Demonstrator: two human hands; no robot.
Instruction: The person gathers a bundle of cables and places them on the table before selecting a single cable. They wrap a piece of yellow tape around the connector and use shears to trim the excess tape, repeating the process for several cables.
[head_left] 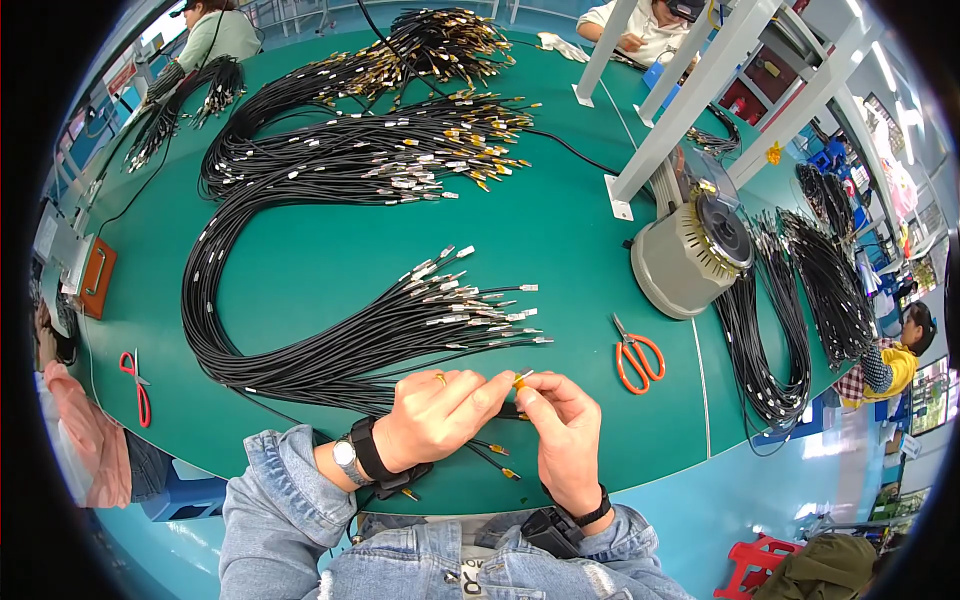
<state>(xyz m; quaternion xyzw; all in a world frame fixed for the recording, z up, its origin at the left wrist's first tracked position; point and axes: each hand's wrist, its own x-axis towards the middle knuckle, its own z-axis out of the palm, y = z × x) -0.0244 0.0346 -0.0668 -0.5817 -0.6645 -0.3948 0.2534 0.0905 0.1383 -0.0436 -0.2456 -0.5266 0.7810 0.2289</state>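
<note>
My left hand (438, 418) and my right hand (565, 438) meet near the table's front edge, both closed in a pinch. Between their fingertips is a cable end (519, 382) with a small yellow piece around it and a silvery tip. Most of that cable is hidden by my hands. Just beyond them lies a curved bundle of black cables (330, 345), many with white tags near their ends. Several loose cable ends with yellow pieces (497, 449) lie below my left hand.
Orange-handled scissors (638, 358) lie right of my hands, red-handled scissors (138, 388) at far left. A round beige tape dispenser (680, 262) stands by grey metal posts (690, 100). More cable bundles (370, 140) cover the far table and hang at right (770, 350). Other people sit nearby.
</note>
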